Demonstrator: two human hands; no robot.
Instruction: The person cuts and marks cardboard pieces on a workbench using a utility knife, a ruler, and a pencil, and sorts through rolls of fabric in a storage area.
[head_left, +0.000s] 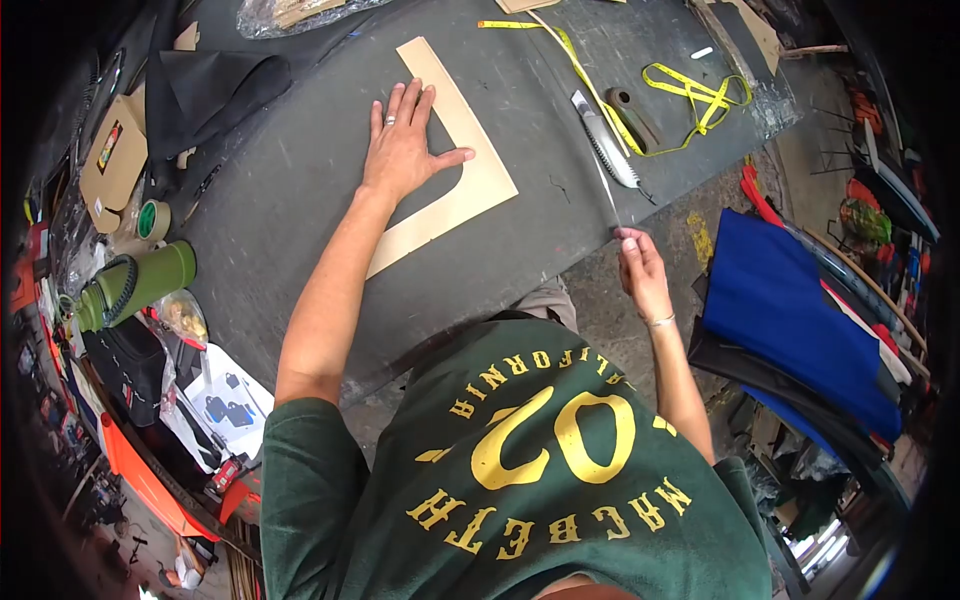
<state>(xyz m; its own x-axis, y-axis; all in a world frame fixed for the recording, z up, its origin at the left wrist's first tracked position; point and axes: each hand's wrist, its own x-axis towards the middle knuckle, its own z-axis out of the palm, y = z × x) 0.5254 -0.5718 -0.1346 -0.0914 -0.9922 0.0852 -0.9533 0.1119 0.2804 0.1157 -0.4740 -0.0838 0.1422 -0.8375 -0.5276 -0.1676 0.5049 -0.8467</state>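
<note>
Left hand [400,145]: lies palm down, fingers spread and almost straight, closed round nothing. Meets the template [485,165] with the thumb on its corner and the index fingertip on its far arm; spans the dark table [310,150] in the inner angle. Seems spread so as to press in two places and check any slip or turn.

Template: tan, L-shaped, with a rounded inner corner. Lies flat on the table, in front of the torso, with its outer corner towards the right hand. Rests apart from the tools, leaving both outer edges uncovered.

Right hand [645,270]: pinches the near end of a thin rod [606,190] between thumb and fingertips, with no visible gap. Hangs just off the near edge of the table. Appears to grip the end only, so as to leave the rest of the length free. Cannot be told from this view: kind of rod, or whether touching the table.

Cutter [607,145]: lies just beside the rod, blade end pointing away from the torso. Looks placed for easy reach by the right hand.

Tape [700,93]: yellow, lies in loose loops beyond the cutter, with a further strip running along the cutter's far side.

Chalk [702,53]: white stick, lies beyond the loops.

Left side: includes a green bottle [160,275], a tape roll [152,220] and black cloth [205,90].

Right side: includes blue fabric [800,320], heaped beside the table.
</note>
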